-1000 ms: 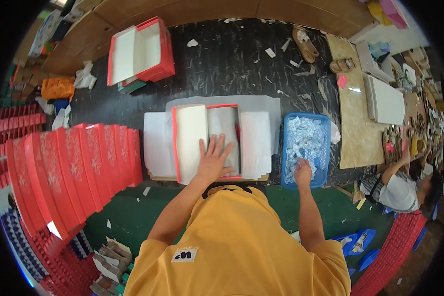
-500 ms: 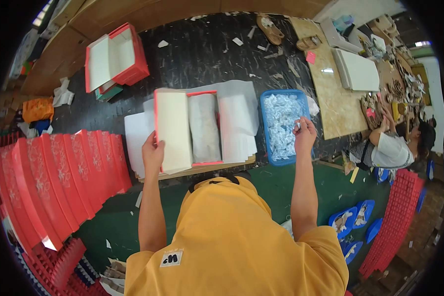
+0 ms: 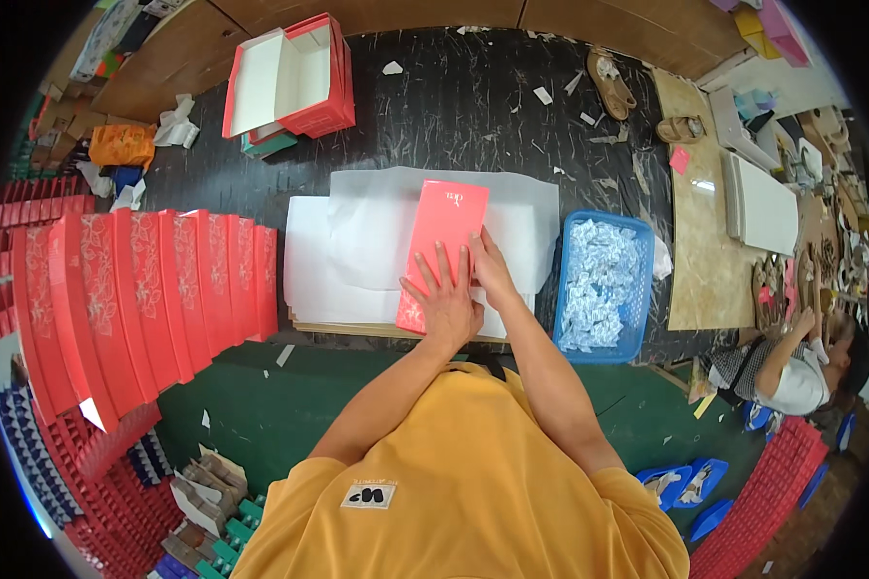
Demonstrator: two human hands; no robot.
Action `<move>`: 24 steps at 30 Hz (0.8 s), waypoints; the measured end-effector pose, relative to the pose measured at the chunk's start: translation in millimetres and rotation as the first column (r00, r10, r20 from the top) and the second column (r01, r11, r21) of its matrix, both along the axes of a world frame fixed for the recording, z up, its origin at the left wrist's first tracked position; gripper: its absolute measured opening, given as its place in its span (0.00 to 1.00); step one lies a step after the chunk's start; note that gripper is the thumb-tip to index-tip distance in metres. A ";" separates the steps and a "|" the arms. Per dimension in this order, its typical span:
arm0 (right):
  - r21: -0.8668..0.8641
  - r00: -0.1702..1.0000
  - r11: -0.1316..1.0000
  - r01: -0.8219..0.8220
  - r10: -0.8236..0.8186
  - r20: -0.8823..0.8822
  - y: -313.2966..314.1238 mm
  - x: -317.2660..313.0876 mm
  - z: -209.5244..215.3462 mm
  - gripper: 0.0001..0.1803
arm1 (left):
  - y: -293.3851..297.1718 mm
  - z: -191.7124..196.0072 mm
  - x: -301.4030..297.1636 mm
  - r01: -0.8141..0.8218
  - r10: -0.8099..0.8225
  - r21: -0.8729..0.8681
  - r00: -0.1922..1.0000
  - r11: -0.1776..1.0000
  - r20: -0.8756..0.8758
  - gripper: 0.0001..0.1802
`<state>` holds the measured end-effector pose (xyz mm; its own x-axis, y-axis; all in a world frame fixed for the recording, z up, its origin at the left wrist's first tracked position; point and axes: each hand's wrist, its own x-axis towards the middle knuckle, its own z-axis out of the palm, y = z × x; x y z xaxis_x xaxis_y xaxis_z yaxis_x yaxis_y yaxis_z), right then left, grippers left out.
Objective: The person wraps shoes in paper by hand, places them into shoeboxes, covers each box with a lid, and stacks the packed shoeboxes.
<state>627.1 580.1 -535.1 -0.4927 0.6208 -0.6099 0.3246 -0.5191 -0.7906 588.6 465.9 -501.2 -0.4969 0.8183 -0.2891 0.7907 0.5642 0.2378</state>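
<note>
Red box (image 3: 446, 227) is lying on white paper (image 3: 362, 236) by the bench (image 3: 454, 111)'s near edge, left hand (image 3: 451, 311) spreading flat on top, ideally pressing evenly, right hand (image 3: 494, 275) touching its right side, whether pinching I cannot tell.

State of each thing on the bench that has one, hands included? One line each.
Red box in front: closed, lying slightly askew on the white paper
Left hand: spread flat on that box
Right hand: at its right edge, exact grip unclear
White paper: spread out in overlapping sheets
Rear red box: open, white interior showing
Blue basket: uncovered, partly filled
Small packets: heaped loose in the basket
</note>
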 end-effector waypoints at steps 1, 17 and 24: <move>-0.020 0.999 0.999 0.025 -0.026 -0.034 -2.9 3.8 -7.7 0.32 | 6.2 -0.3 4.7 0.004 -0.004 -0.023 1.000 1.000 -0.022 0.60; 0.726 0.720 0.107 -0.679 0.292 0.630 -0.4 54.8 -73.4 0.37 | -45.3 97.8 -59.5 -0.457 0.405 0.249 0.884 0.854 0.232 0.53; 0.559 0.525 0.009 -0.829 0.354 0.774 -23.5 62.1 -63.0 0.43 | -224.7 450.0 -169.9 -0.085 0.443 0.589 0.746 0.804 -0.497 0.50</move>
